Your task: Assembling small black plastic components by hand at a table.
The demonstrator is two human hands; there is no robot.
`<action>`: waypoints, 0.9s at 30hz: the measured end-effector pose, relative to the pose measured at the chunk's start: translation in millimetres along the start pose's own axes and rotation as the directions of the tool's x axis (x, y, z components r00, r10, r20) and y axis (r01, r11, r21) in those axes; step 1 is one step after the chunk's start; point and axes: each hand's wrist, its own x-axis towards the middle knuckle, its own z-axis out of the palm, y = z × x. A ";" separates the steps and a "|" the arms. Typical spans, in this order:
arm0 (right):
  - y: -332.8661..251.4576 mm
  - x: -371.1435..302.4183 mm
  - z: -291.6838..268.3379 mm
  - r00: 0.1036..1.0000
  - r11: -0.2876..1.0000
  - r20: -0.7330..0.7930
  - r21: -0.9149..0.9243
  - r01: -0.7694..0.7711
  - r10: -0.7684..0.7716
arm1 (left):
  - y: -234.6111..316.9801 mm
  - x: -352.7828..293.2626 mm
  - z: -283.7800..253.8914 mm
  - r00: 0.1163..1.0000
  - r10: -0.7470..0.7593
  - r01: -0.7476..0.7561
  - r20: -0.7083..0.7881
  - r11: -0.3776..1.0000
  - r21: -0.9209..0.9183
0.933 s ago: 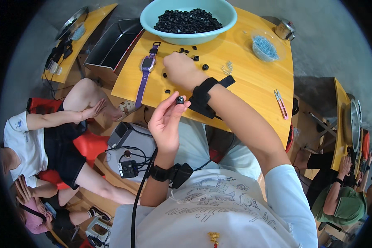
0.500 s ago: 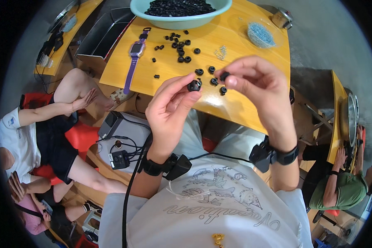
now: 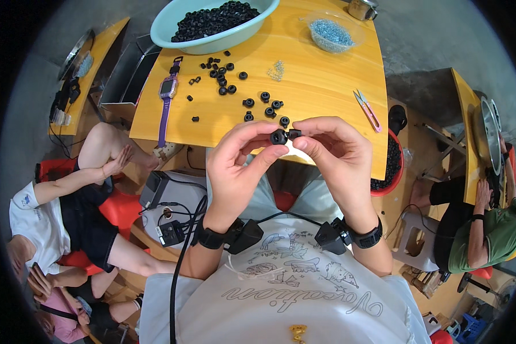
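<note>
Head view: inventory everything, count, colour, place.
Table: 1, yellow, centre
Basin: 1, pale teal, table's far left, holding black parts
Loose parts: about two dozen, black, left to mid table
Watch: 1, purple, table's left
Bowl: 1, clear, table's far right, holding blue bits
Clear bits: one small pile, mid table
Snips: 1, pink-handled, table's right
Cup: 1, silver, far right corner
Tub: 1, red, below table's right
Box: 1, dark, left of table
Side tables: 2, yellow, far sides
Other people: at least three, white, pink, green tops, left and right
Round part: 1, black, centre
Smaller part: 1, black, beside it
Wrist straps: 2, black, one per wrist
Left hand: 1, pinching round part
Right hand: 1, pinching smaller part
</note>
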 end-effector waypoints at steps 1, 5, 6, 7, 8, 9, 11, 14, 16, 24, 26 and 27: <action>0.4 -0.3 -1.0 1.000 1.000 -0.002 0.003 0.001 -0.001 | 0.6 0.6 1.3 1.000 0.000 0.000 0.003 1.000 0.002; 4.0 -2.3 -5.3 0.999 0.999 0.026 0.017 -0.029 0.028 | 2.5 3.0 4.1 0.999 0.030 -0.029 -0.022 0.999 0.035; 5.4 -3.2 -6.7 0.998 0.998 0.045 0.053 -0.034 0.032 | 2.3 3.7 3.7 0.998 0.057 -0.057 -0.001 0.996 0.071; 7.9 -3.0 -8.9 0.999 0.998 0.042 0.054 -0.036 0.034 | 2.0 4.2 3.4 0.999 0.054 -0.054 0.001 0.996 0.071; 11.0 -1.6 -11.4 0.995 0.995 0.073 0.061 -0.074 0.069 | 2.0 4.5 2.7 0.998 0.055 -0.056 0.014 0.993 0.105; 13.3 -0.7 -13.7 0.989 0.992 0.103 0.066 -0.112 0.104 | 1.7 4.8 2.3 0.998 0.055 -0.058 0.027 0.989 0.139; 15.4 -0.4 -18.3 0.977 0.966 0.126 0.170 -0.194 0.174 | -0.9 6.0 2.1 0.995 0.081 -0.091 0.057 0.976 0.197; 20.5 -3.2 -20.7 0.958 0.914 0.134 0.291 -0.282 0.253 | -1.2 7.6 2.6 0.983 0.133 -0.167 0.123 0.930 0.329; 23.0 -5.5 -20.8 0.957 0.904 0.109 0.314 -0.290 0.269 | -1.8 7.3 3.4 0.975 0.152 -0.206 0.163 0.893 0.399; 34.5 -17.0 -18.7 0.969 0.912 -0.007 0.338 -0.230 0.247 | -10.0 0.0 7.0 0.979 0.132 -0.181 0.154 0.909 0.375; 38.3 -18.5 -20.7 0.966 0.895 0.015 0.371 -0.246 0.259 | -12.0 -2.4 4.1 0.983 0.073 -0.129 0.166 0.925 0.358; 40.0 -19.2 -21.6 0.963 0.878 0.039 0.401 -0.260 0.267 | -13.0 -3.7 3.0 0.984 0.019 -0.079 0.177 0.937 0.340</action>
